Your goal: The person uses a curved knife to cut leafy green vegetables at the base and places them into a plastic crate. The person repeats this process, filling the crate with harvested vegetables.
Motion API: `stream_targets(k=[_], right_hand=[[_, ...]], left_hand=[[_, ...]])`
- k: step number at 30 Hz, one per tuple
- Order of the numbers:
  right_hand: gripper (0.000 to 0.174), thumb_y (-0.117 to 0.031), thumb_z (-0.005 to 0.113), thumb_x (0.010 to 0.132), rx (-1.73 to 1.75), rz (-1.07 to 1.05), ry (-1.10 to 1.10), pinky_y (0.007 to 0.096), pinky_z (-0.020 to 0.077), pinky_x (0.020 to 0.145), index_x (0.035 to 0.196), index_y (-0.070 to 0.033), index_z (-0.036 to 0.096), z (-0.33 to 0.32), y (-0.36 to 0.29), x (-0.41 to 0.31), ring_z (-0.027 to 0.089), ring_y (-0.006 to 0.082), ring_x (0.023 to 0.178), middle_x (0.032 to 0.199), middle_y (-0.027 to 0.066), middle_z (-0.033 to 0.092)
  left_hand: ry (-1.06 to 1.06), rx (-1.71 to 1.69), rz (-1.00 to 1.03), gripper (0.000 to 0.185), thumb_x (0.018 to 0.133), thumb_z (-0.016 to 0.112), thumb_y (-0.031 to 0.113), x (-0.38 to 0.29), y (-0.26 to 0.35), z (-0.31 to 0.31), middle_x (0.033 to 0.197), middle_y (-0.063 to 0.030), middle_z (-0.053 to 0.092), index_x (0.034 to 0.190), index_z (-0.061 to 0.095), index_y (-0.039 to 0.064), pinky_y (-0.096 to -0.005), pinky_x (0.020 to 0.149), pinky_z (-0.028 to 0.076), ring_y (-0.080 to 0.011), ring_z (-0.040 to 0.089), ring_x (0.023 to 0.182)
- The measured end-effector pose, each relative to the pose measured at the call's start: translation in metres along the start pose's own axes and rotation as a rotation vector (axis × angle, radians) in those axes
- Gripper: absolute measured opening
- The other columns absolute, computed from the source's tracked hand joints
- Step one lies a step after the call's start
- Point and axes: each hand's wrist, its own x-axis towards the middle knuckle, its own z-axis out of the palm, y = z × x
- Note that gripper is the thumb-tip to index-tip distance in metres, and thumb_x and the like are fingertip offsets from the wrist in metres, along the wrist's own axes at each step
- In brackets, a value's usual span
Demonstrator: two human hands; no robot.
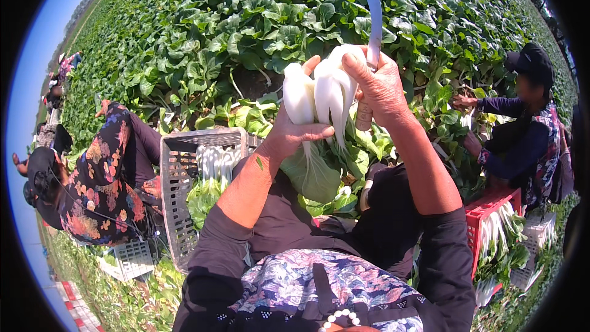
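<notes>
My left hand [292, 131] grips white-stalked pak choi [298, 97] from below, with its thumb across the stalks. The cut bases point up and the green leaves [315, 173] hang down over my lap. In my right hand [382, 87] is a harvesting knife with a curved blade [375, 23], tip upward, and a wooden handle [364, 116] showing below the palm. The right thumb and fingers also touch the base of a second white pak choi [333, 85] beside the first. Part of that plant is hidden by my fingers.
A grey plastic crate [205, 134] with pak choi stands at my left. A red crate [472, 223] of pak choi stands at right. One person [99, 180] crouches at left, another [530, 124] at right. Leafy crop rows [276, 18] spread ahead.
</notes>
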Motion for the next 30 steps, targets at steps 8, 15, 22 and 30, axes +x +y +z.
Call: stream_targets(k=[8,15,22,30], right_hand=[[0.049,-0.045,0.056,0.091,0.493,0.317,-0.122,0.018,0.0413,0.051,0.102,0.003,0.059,-0.023,0.008,0.01,0.053,0.007,0.068,0.084,0.0047,0.06],[0.027,-0.024,0.069,0.084,0.471,0.156,-0.013,0.0156,0.0372,0.043,0.096,0.0,0.062,-0.039,-0.003,0.0,0.051,0.0038,0.057,0.075,0.0017,0.059],[0.02,-0.009,0.079,0.074,0.003,-0.007,-0.089,0.0209,0.0471,0.064,0.087,-0.002,0.065,-0.009,0.017,-0.016,0.056,0.0052,0.068,0.075,-0.0006,0.064],[0.02,-0.017,0.061,0.092,-0.093,0.053,0.063,0.0193,0.043,0.066,0.1,0.001,0.063,-0.048,0.053,-0.005,0.053,0.0061,0.071,0.083,0.0024,0.061]], left_hand=[[-0.014,-0.548,-0.101,0.081,0.064,0.067,0.029,0.011,-0.013,-0.012,0.122,-0.0197,0.056,0.133,0.04,-0.003,-0.0415,0.098,0.046,-0.0314,0.058,0.109],[-0.119,-0.732,0.086,0.096,0.07,0.062,0.056,0.019,-0.017,-0.015,0.125,-0.0264,0.049,0.139,0.029,-0.002,-0.0537,0.095,0.045,-0.0429,0.055,0.107],[0.139,-0.522,-0.02,0.079,0.07,0.066,0.044,0.017,-0.026,-0.024,0.117,-0.0207,0.059,0.129,0.045,-0.003,-0.0435,0.092,0.05,-0.0326,0.062,0.099],[0.114,-0.933,0.088,0.048,0.074,0.061,0.013,0.015,-0.026,-0.017,0.1,-0.02,0.063,0.118,0.051,-0.006,-0.0444,0.089,0.051,-0.0314,0.065,0.089]])
